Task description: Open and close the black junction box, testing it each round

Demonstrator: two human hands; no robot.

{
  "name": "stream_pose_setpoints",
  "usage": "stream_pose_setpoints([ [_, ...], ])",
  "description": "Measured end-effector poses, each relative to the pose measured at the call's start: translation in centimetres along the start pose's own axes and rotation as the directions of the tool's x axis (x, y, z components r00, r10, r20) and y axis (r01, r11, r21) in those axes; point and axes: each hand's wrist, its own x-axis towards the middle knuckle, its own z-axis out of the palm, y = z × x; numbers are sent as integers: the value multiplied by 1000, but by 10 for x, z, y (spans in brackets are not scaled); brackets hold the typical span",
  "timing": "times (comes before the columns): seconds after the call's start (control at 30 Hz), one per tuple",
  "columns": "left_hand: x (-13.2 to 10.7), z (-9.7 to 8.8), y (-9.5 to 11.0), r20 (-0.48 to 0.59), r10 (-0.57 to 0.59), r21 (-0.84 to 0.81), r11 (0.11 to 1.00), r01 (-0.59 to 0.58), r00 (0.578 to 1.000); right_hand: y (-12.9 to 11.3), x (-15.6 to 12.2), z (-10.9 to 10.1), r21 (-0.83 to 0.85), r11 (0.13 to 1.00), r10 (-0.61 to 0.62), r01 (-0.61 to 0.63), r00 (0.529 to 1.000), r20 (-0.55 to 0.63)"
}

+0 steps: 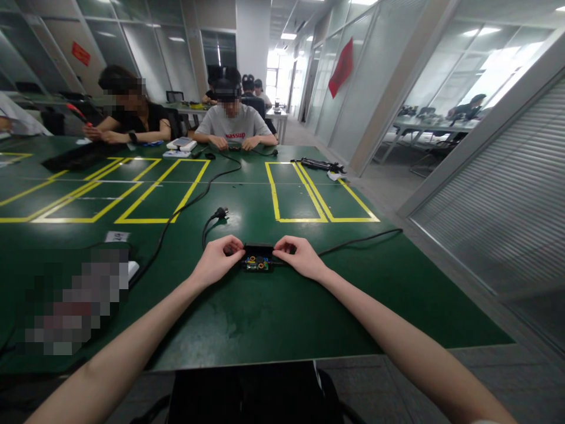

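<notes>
In front of me on the green table lies a small black power adapter case with its circuit board (256, 262) exposed. Its black cover (259, 248) stands tilted up along the far side. My left hand (220, 256) pinches the cover's left end between thumb and fingers. At the right end, my right hand (300, 256) grips it the same way. A black cable runs out to the right from the case, under my right hand. Beyond my left hand a black plug (222, 213) on a short curved cord rests on the table.
Yellow tape rectangles (326, 220) mark the green table (212, 330). A black cable (194, 201) crosses it on the left, near a blurred-out object (83, 300). Black tool-like items (315, 165) lie at the far right. A person (236, 121) works across the table; another sits left.
</notes>
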Motion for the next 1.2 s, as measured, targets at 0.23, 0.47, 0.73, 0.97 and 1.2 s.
stream_pose_setpoints([
  [0.23,0,-4,4,-20,28,-4,1000,-28,999,-4,-2,-1,36,999,-6,7,1000,-20],
  [0.47,-1,-5,8,-4,34,-15,999,-34,999,-6,-2,1,53,998,-22,24,999,-45],
  [0.73,-2,-7,11,19,61,2,998,-61,998,-9,-5,0,50,997,-51,52,999,-18],
  [0.97,-3,-7,11,70,63,30,997,-65,996,-11,-9,-4,22,993,-119,118,991,64],
  [1.2,-4,-6,9,102,81,58,994,-87,991,-9,-12,-10,-58,976,-198,210,965,170],
])
